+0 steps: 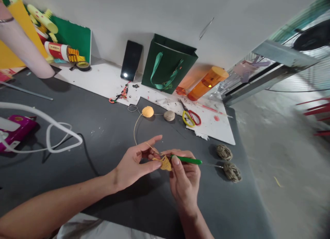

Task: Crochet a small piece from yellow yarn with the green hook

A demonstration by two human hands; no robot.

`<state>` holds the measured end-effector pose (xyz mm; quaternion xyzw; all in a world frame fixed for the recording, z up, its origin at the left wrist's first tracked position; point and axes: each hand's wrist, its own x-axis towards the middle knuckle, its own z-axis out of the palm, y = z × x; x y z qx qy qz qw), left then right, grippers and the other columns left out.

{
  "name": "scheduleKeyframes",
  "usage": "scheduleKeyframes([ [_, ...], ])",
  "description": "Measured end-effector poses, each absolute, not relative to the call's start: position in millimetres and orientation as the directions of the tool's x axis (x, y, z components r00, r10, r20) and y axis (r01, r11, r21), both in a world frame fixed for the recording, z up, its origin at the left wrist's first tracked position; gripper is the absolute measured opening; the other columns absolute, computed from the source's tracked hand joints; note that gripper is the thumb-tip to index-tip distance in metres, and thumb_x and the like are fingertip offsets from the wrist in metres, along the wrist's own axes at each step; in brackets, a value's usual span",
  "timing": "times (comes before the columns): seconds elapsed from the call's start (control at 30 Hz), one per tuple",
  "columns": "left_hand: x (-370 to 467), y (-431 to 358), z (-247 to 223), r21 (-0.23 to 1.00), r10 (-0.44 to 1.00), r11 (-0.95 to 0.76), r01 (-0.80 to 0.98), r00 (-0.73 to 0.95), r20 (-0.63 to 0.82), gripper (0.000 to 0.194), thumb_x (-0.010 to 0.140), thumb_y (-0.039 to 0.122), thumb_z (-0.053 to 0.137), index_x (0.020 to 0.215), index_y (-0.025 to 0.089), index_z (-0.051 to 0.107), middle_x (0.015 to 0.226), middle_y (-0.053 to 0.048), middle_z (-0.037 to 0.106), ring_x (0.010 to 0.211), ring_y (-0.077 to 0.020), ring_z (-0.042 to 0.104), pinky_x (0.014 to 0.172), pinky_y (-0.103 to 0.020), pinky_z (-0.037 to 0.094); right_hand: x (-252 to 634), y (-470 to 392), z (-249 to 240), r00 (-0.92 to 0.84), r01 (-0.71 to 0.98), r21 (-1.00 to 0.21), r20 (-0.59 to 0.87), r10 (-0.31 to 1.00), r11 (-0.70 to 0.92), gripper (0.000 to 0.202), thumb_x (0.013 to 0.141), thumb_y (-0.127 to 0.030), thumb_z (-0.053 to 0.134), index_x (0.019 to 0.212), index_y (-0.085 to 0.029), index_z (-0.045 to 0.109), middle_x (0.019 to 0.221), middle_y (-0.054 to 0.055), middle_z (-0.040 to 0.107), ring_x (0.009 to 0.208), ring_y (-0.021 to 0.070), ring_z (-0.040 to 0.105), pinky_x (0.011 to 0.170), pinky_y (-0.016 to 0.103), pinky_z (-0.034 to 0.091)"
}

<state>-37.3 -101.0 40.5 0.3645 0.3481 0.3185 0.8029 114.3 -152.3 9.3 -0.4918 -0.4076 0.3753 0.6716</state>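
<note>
My left hand [130, 168] pinches a small yellow crochet piece [166, 164] between thumb and fingers, its index finger stretched out with yarn running over it. That yellow yarn [135, 129] leads back to a yellow yarn ball [147, 111] on the table. In my right hand [186, 182] is a crochet hook [190, 160] with a green handle, held between thumb and fingers. The hook's tip meets the piece near the left fingertips; exactly how it sits in the stitches is hidden. From the handle's other end a thin metal shaft points right.
Beyond the hands lie a grey-beige yarn ball [169, 115] and scissors [195, 117]. Two brownish yarn bundles [232, 172] are at right. Along the wall stand a phone [131, 60], a green paper bag [167, 65] and an orange bottle [207, 83]. A white cable [64, 150] loops at left.
</note>
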Motion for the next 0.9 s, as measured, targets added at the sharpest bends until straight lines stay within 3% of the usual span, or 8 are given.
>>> scheduleKeyframes([
  [0.5,-38.3,-99.8,39.1,0.825,0.756,0.529,-0.199,0.551,-0.353,0.075,0.071,0.023,0.084,0.143,0.019,0.062,0.079,0.005,0.055,0.072,-0.0108,0.048,0.08,-0.031,0.046,113.1,-149.8,13.2,0.351,-0.136,-0.963,0.174,0.92,0.234,0.008,0.091,-0.032,0.076,0.09,-0.024,0.074,0.083,0.001,0.08,0.072,0.0161,0.078,0.063,0.025,0.062],
  [0.9,-36.6,-101.1,34.8,0.835,0.748,0.525,-0.164,0.558,-0.361,0.058,0.078,0.024,0.081,0.134,0.019,0.069,0.093,-0.003,0.072,0.086,-0.0156,0.06,0.095,-0.037,0.047,113.0,-149.5,12.1,0.341,-0.109,-0.978,0.133,0.931,0.18,0.01,0.092,-0.033,0.074,0.091,-0.023,0.074,0.084,0.003,0.08,0.071,0.0167,0.077,0.061,0.026,0.061],
])
